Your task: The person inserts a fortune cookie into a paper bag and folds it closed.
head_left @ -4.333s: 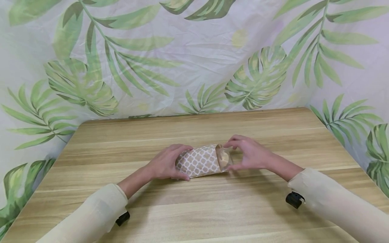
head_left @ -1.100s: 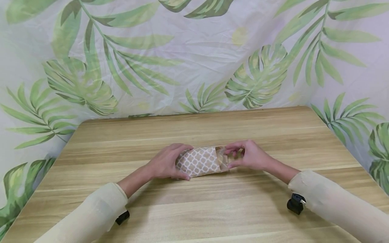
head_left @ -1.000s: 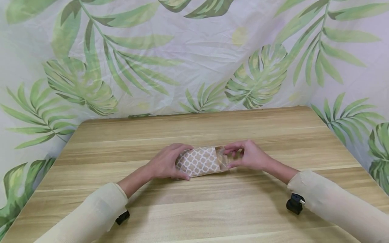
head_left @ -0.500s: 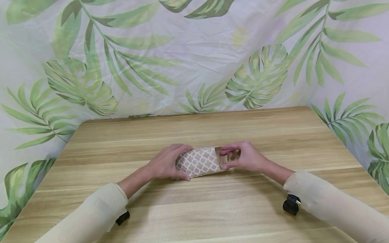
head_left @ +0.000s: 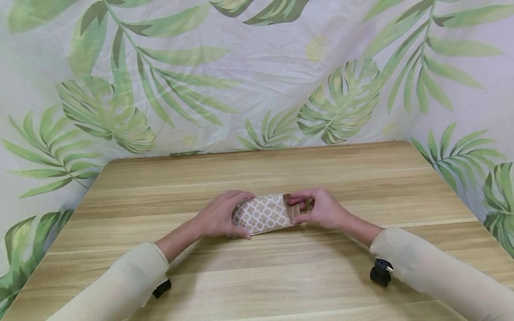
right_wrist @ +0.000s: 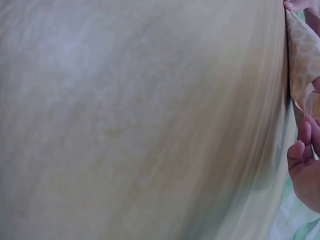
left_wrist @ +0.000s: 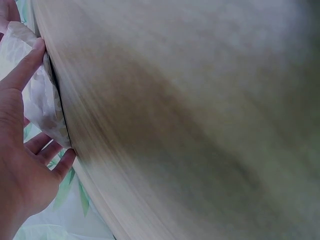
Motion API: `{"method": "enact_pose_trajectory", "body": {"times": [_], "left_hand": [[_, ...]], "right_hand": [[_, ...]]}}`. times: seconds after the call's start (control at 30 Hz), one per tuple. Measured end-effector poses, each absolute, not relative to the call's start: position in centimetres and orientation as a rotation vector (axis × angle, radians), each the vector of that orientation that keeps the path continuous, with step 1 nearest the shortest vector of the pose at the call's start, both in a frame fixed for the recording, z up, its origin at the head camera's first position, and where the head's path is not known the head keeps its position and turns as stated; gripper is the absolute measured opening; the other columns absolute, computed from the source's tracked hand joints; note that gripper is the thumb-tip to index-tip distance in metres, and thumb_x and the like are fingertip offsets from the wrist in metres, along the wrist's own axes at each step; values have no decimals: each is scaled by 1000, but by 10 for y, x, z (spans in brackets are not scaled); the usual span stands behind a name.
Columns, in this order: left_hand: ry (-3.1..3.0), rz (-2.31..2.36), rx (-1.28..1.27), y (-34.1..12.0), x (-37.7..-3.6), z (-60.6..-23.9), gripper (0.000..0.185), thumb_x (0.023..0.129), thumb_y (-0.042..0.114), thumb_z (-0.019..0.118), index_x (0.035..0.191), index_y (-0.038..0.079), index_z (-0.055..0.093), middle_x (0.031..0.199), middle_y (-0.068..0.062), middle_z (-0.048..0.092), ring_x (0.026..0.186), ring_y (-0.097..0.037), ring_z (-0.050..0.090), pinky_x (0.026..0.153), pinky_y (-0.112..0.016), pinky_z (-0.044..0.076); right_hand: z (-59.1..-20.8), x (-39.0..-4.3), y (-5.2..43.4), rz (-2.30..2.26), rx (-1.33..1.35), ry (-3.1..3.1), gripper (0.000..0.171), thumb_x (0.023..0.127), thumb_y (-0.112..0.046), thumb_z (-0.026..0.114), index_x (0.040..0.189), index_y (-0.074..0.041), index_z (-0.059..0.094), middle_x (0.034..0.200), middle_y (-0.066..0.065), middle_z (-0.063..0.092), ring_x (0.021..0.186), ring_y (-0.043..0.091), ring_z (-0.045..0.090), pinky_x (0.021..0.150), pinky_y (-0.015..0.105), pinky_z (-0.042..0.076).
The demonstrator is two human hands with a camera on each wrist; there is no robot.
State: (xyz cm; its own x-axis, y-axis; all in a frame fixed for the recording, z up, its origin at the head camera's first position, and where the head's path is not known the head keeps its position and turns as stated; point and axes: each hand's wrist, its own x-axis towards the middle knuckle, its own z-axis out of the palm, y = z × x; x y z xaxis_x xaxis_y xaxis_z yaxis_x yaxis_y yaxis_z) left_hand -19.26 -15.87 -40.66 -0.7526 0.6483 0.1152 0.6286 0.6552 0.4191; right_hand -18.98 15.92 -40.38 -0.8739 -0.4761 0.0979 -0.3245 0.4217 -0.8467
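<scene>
A tan paper bag with a white lattice pattern lies on its side on the table, its mouth facing right. My left hand grips its closed end, thumb on the near side and fingers on the far side. In the left wrist view the bag sits between the spread thumb and fingers. My right hand is at the mouth, bent fingers reaching just inside, thumb at the near lip. Between those fingers a clear packet with something tan-orange shows a little; most of it is hidden.
The wooden table extends around the bag on all sides. Behind it hangs a pale cloth printed with green leaves. A black camera is strapped under the right wrist, another black camera under the left.
My right hand has moved left into the bag's mouth. The clear packet with a tan piece, which stuck out earlier, has gone mostly inside. My left hand keeps its grip in place.
</scene>
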Motion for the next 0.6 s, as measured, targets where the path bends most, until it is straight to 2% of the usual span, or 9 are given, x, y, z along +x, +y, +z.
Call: {"method": "enact_pose_trajectory", "body": {"times": [0.27,0.6], "left_hand": [[2813,692,1089,-159,-192,-405,98,68,55,93,147,12,53,144,-11,58,135,-33,53,111,-54,45],[2819,687,1095,-159,-192,-405,99,68,55,93,147,12,53,144,-12,58,134,-33,54,110,-54,46]], "right_hand": [[-405,-189,156,-1438,-715,2503,58,74,-5,92,127,4,71,114,11,77,89,21,69,67,21,49],[-405,-189,157,-1407,-737,2519,58,74,-5,92,127,6,69,113,13,77,88,21,67,70,23,50]]}}
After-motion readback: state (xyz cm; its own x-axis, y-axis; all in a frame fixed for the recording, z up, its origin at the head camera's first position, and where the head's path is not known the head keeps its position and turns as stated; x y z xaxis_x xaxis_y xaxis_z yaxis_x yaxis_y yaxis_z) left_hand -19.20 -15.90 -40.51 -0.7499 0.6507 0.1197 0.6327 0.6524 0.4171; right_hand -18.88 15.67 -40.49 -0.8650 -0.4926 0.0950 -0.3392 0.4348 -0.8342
